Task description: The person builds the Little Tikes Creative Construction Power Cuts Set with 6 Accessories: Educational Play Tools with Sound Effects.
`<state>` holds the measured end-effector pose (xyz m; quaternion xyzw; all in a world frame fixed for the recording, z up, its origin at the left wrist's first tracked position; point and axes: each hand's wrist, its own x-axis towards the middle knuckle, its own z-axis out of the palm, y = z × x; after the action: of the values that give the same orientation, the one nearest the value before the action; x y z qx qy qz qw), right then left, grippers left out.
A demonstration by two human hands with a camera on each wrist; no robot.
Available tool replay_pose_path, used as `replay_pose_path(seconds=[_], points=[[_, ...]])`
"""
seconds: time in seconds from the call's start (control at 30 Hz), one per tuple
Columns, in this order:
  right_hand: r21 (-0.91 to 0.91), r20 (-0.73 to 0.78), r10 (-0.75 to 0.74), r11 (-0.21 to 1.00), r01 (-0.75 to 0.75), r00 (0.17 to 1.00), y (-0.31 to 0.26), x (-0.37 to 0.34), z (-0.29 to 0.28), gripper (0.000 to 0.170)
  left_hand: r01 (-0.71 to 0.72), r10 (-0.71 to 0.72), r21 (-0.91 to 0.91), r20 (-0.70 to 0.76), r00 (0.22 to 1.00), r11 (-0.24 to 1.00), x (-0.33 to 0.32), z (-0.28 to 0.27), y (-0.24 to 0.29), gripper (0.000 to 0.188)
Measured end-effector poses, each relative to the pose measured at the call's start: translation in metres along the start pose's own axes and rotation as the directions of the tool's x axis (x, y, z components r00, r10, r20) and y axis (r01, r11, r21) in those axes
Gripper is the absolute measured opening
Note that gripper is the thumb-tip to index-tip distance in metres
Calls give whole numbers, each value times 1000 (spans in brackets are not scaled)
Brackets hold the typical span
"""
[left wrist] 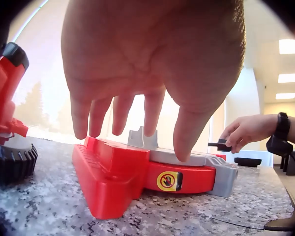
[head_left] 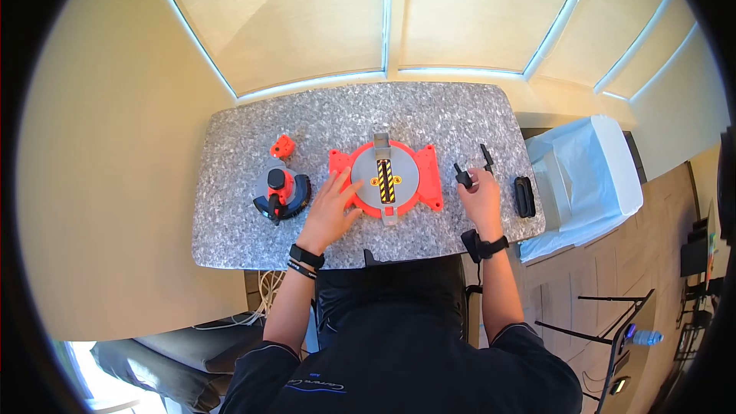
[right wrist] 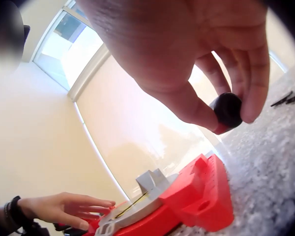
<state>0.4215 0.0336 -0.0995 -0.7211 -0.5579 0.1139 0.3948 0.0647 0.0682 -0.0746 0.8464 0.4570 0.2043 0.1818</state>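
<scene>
A toy mitre saw base (head_left: 429, 172), red with a grey round turntable (head_left: 407, 172), lies flat in the middle of the table. Its turntable carries a black-and-yellow striped strip. My left hand (head_left: 326, 212) rests at the base's left side, fingers spread and fairly straight, thumb by the turntable in the left wrist view. To the right of the base, my right hand (head_left: 481, 201) pinches a small black piece (right wrist: 228, 109) between thumb and fingers, close over the table. Left of my left hand stands the red and grey saw head (head_left: 280, 188) with a toothed black rim.
A slim black part (head_left: 487, 157) lies beyond my right hand. Near the right table edge sits a black oblong piece (head_left: 524, 197). A bin with a white liner (head_left: 586, 176) stands beside the table. Another dark bit (head_left: 369, 257) shows at the front edge.
</scene>
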Motion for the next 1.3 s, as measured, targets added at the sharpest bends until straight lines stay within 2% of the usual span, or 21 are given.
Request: replay_pose_path(seconds=[0.3,0.57,0.77,0.83,0.93,1.07,1.17,1.3], points=[[165,140,-37,986,13,990,-41,-57,-4,35,55,-53,-37,44,998,998,-5,4,0,61],[131,296,18,990,-60,955,-52,-82,9,38,48,-45,-66,45,998,997,-3,8,-3,60],[208,367,-17,976,-64,930,-57,-91,13,36,50,-48,-36,38,998,998,-4,8,0,62],[156,462,-5,985,-76,887,-62,-92,11,36,49,-48,-23,27,998,999,-5,11,1,62],[134,498,-6,988,-71,867,-67,-92,12,35,25,-25,-13,-7,1000,1000,-8,16,2,63],[168,510,-36,984,-58,859,-65,-96,19,34,64,-64,2,6,998,998,-10,17,11,62],[169,536,-3,980,-104,844,-67,-96,19,34,81,-81,32,15,997,996,-11,19,16,62],[188,468,26,974,-129,883,-64,-101,22,33,101,-102,48,26,994,994,-13,19,22,63]])
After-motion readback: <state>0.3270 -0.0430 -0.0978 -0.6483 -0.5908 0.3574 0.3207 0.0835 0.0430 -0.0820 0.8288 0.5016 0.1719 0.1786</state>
